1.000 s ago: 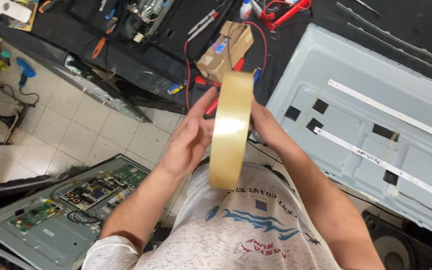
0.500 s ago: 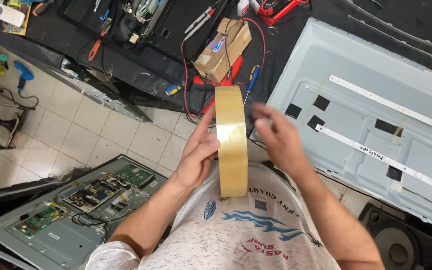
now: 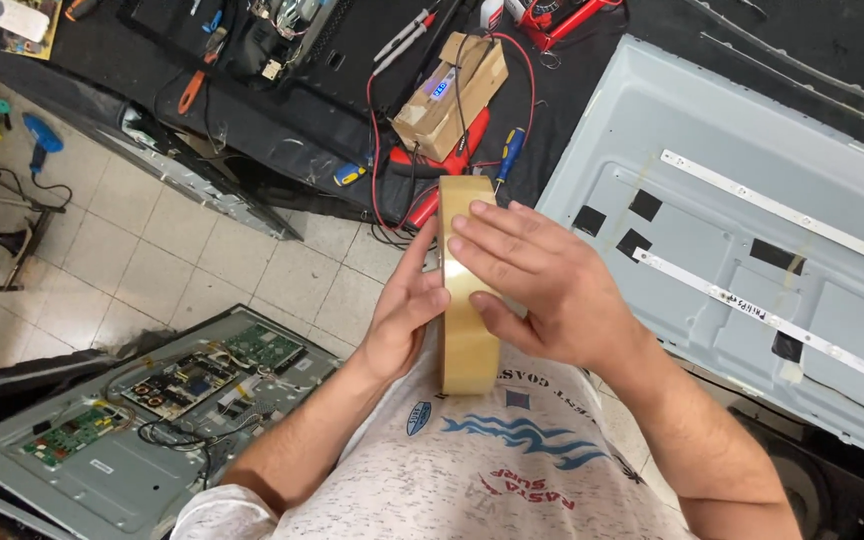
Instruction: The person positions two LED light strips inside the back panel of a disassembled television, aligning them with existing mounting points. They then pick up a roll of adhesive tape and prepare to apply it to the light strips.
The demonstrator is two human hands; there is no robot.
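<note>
Tape (image 3: 468, 330), a wide tan roll, stood on edge between both hands in front of the person's chest. The left hand (image 3: 404, 318) pressed flat against the roll's near face, thumb up along the rim, so it was closed on the roll from that side. The right hand (image 3: 542, 290) covered the other face, its fingers (image 3: 487, 240) spread across the upper rim and closed against the tape, fingertips lying on the outer band as if feeling for the loose end. No strip had been pulled free as far as could be seen; the roll looked whole, so the peeling appeared barely begun, with finding the end, drawing out a length and cutting it left to do.

Just below the grip was the printed white shirt (image 3: 492, 470). Beyond the fingertips lay a cardboard box (image 3: 449, 95) with red and black wires on a dark bench (image 3: 252, 110). To the right of the grip sat a grey metal panel (image 3: 752, 130) crossed by white strips (image 3: 782, 215) and patches of black tape. Down to the left of the grip, on the tiled floor (image 3: 202, 260), another panel showed green circuit boards (image 3: 202, 365).
</note>
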